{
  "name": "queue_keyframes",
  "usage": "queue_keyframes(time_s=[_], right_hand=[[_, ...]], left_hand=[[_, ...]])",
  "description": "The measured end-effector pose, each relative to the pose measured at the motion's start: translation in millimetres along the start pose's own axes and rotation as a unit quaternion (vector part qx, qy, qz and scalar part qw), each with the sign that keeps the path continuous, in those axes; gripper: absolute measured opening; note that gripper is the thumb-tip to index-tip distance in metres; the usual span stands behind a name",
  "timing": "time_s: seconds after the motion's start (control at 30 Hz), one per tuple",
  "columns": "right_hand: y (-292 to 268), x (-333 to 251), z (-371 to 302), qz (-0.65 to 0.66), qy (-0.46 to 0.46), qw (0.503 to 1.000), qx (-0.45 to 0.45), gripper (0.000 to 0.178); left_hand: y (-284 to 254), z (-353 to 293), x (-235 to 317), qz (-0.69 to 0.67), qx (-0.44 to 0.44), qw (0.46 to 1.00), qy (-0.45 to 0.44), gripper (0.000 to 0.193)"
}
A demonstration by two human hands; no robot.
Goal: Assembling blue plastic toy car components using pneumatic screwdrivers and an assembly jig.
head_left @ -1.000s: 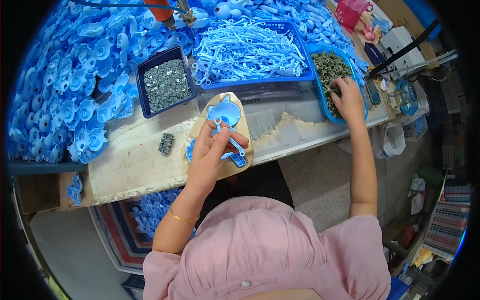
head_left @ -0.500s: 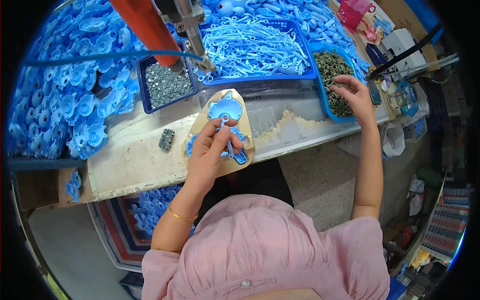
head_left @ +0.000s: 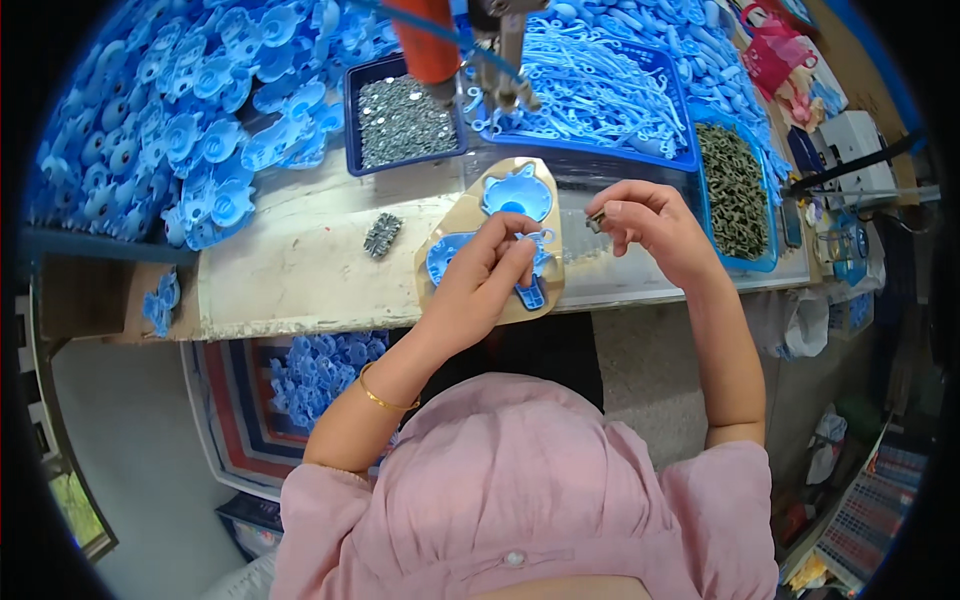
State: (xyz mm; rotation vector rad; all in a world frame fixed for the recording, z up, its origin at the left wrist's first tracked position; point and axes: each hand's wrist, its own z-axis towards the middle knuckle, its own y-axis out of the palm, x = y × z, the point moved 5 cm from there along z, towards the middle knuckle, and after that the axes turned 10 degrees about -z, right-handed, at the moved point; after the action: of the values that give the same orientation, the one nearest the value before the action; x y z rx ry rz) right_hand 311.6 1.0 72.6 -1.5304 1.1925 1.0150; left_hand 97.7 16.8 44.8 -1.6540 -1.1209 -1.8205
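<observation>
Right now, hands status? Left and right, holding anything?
Left hand: fingertips pressed on the blue plastic part on the tan board.
Right hand: pinching a small dark metal piece.

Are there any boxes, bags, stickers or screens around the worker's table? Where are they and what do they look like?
Pink bag: far right corner of the table, bright pink with handles.
White box: right end of the table, pale and blocky.
Printed sheet: on the floor, lower right, rows of little coloured squares.
White bag: hanging below the table's right end, crumpled.
No screens show.
</observation>
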Motion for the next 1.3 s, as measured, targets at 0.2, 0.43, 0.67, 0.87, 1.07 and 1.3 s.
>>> queue_keyframes(time_s=[0.2,0.43,0.67,0.87,1.07,1.3], right_hand=[[29.2,-12.9,5.4,-0.042,-0.007,0.996,-0.073,0.015],[41.4,-22.7,9.5,-0.099,-0.001,0.99,-0.103,0.015],[45.9,-20.0,10.7,-0.159,0.007,0.984,-0.086,0.015],[46.7,-20.6,11.1,-0.143,0.026,0.977,-0.154,0.015],[59.2,-13.9,7.2,-0.138,-0.062,0.976,-0.159,0.018],[59.8,9.6,18.9,-0.142,-0.022,0.988,-0.055,0.024]], left_hand=[[-6.6,-0.2,3.9,0.029,-0.032,0.999,-0.03,0.021],[-10.4,-1.3,9.1,0.121,-0.026,0.992,-0.026,0.025],[-7.9,-3.4,13.2,0.235,-0.001,0.971,0.047,0.027],[-9.8,-9.7,15.4,0.295,0.01,0.954,0.05,0.024],[-17.6,-11.0,1.8,0.193,-0.023,0.981,0.008,0.023],[-41.7,-20.0,28.2,0.437,0.062,0.877,0.188,0.043]])
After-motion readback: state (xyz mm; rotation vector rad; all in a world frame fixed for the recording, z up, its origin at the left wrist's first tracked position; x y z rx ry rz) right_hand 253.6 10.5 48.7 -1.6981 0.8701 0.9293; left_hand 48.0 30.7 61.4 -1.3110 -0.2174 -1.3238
